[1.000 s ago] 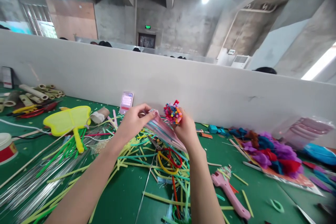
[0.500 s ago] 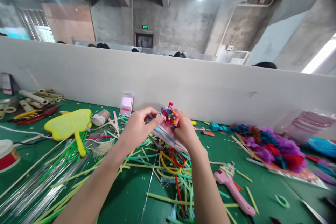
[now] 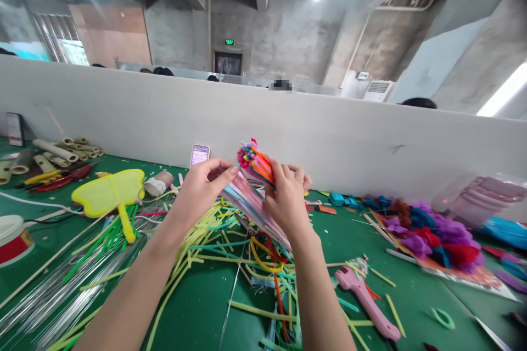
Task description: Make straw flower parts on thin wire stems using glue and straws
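My right hand (image 3: 287, 189) is closed around a bundle of multicoloured pipe cleaners (image 3: 256, 162), whose tips point up and to the left. A clear plastic sleeve (image 3: 257, 209) with pinkish and pale blue streaks slants down to the right under the bundle, partly behind my right hand. My left hand (image 3: 201, 185) pinches the upper left end of this sleeve between thumb and fingers. Loose yellow, green and red pipe cleaners (image 3: 206, 230) lie tangled on the green table below both hands.
A yellow fan-shaped piece (image 3: 107, 192), silvery strands (image 3: 53, 290) and bamboo tubes (image 3: 61, 151) lie at left. At right are a pink glue gun (image 3: 368, 304) and purple and red fluffy material (image 3: 428, 230). A phone (image 3: 200, 154) leans against the white partition (image 3: 349, 142).
The bundle's tips have swung from facing me to pointing up and left, showing its orange side. My left hand has moved slightly left, and more of the sleeve shows between my hands.
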The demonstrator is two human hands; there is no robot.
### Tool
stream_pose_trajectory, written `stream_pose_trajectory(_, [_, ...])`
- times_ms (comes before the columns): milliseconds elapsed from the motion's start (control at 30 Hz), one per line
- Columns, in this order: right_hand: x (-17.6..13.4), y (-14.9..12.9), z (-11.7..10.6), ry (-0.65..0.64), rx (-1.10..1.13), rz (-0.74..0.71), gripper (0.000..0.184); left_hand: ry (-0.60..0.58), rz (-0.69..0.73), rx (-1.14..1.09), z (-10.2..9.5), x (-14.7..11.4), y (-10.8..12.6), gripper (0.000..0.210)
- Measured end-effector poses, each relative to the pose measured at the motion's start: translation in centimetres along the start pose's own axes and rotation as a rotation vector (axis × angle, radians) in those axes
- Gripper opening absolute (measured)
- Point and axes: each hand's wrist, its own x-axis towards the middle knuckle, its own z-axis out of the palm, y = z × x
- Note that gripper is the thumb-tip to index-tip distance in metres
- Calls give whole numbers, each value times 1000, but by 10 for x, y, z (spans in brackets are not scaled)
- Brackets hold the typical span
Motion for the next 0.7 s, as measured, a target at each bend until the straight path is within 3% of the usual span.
stream_pose_trajectory(300, [3,-4,-3,-245,243,-13,74,35,0,-14,-3,0,4,21])
stream_pose_trajectory(700, [3,-7,-6,-317,288,-4,78,40,-61,-10,-2,0,5,21])
